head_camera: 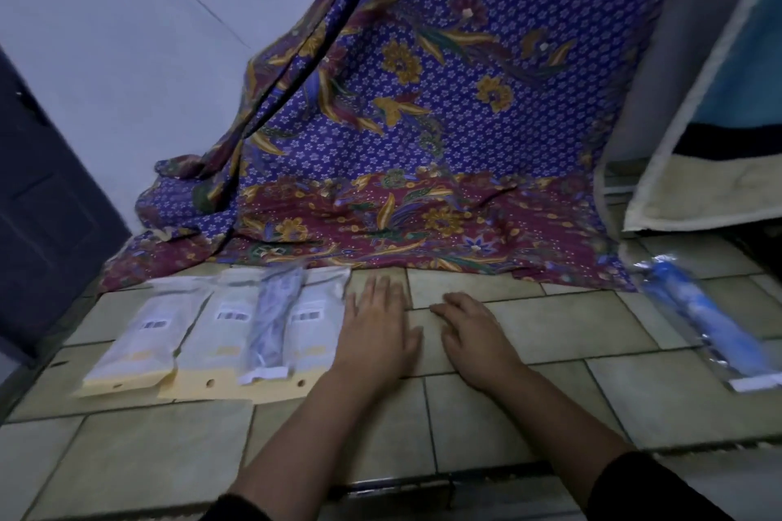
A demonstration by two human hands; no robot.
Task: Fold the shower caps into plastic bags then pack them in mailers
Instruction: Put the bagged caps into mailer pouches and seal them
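Left hand (pixel 376 330), right hand (pixel 474 336) flat; seemingly three mailers (pixel 139 334).

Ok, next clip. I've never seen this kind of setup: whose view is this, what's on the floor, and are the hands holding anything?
There is no machine here. One wide-angle camera sits on a person's head and looks down at their own two bare hands. The left hand and right hand rest palm-down on the tiled floor, holding nothing. To the left lie three pale flat packets with barcode labels, probably the mailers, with a clear purple-filled bag on top. At the far right lies a clear blue-filled bag. A patterned cloth hangs behind.
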